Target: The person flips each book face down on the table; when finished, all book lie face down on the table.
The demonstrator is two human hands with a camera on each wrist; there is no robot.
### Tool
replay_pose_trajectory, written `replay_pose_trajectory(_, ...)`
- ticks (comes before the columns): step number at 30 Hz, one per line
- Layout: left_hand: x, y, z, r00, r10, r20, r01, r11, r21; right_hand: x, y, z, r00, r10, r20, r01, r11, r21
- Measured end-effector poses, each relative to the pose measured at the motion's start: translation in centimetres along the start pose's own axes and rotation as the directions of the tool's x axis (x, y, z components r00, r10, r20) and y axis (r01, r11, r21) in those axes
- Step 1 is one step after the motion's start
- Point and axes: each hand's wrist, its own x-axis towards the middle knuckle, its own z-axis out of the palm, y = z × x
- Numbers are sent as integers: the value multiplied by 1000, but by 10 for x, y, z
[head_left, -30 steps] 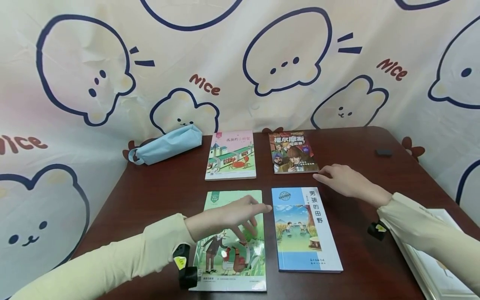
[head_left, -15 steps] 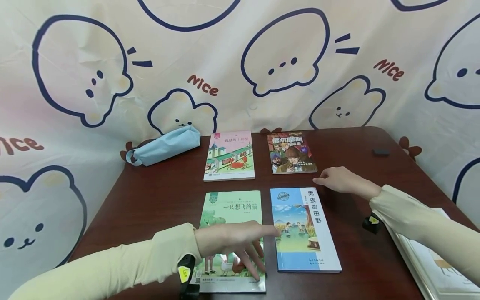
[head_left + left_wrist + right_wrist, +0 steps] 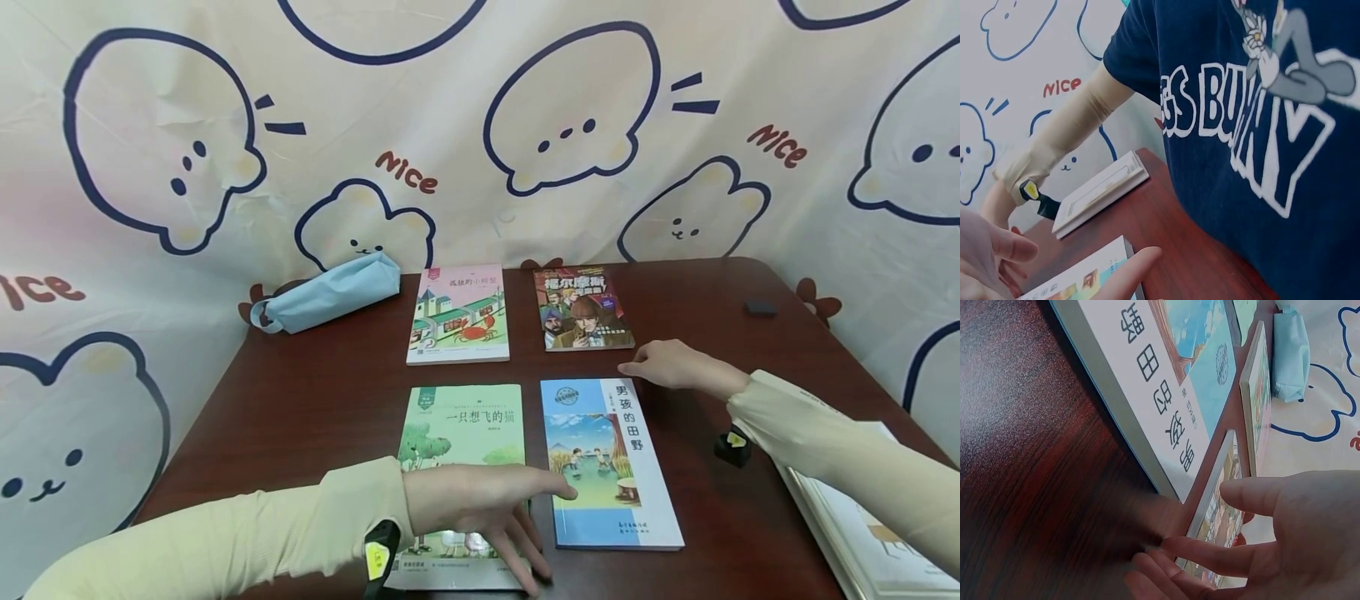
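Note:
My left hand [image 3: 480, 504] spreads over the lower part of a green book [image 3: 457, 437], thumb stretched across the left edge of a blue-and-white book [image 3: 600, 508]. Its fingers point toward the front of the table, and whether they touch the green cover cannot be told. Just off the top right corner of the blue-and-white book is my right hand [image 3: 675, 365]; in the right wrist view its loosely bent fingers [image 3: 1210, 556] hold nothing. Behind lie a pink-topped book with a crab [image 3: 457, 317] and a dark comic-style book [image 3: 583, 308].
A light blue pouch [image 3: 330, 292] lies at the back left of the dark wooden table [image 3: 285, 417]. At the back right is a small black object [image 3: 761, 308]. White books [image 3: 877, 533] are partly under the right forearm. A patterned curtain [image 3: 465, 108] hangs behind.
My left hand has come down over the green book toward the table's front, uncovering its title. My right hand has shifted slightly left. The books have kept their places.

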Motion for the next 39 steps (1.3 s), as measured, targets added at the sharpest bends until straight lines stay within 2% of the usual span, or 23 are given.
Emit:
replay_pose_trajectory(10,3,0,6,1000,-4,-26,1,994,-111,1,-4,0,1000,15,14,-15,999,39)
replay_pose_trajectory(16,9,0,8,997,-47,-61,36,984,-175,1,-11,-1,999,29,35,-31,998,58)
replay_pose_trajectory(21,14,-1,11,994,-61,-87,44,982,-186,-1,-12,1,999,31,45,-34,997,69)
replay_pose_trajectory(24,16,-1,13,994,-67,-83,50,979,-198,-2,-13,2,998,47,52,-51,995,88)
replay_pose_trajectory(30,18,-1,16,991,-114,-77,88,957,-278,-3,-14,3,996,61,59,-67,991,114)
replay_pose_trajectory(39,21,-4,18,996,-74,-45,59,960,-274,-4,-18,1,997,38,72,-47,991,128)
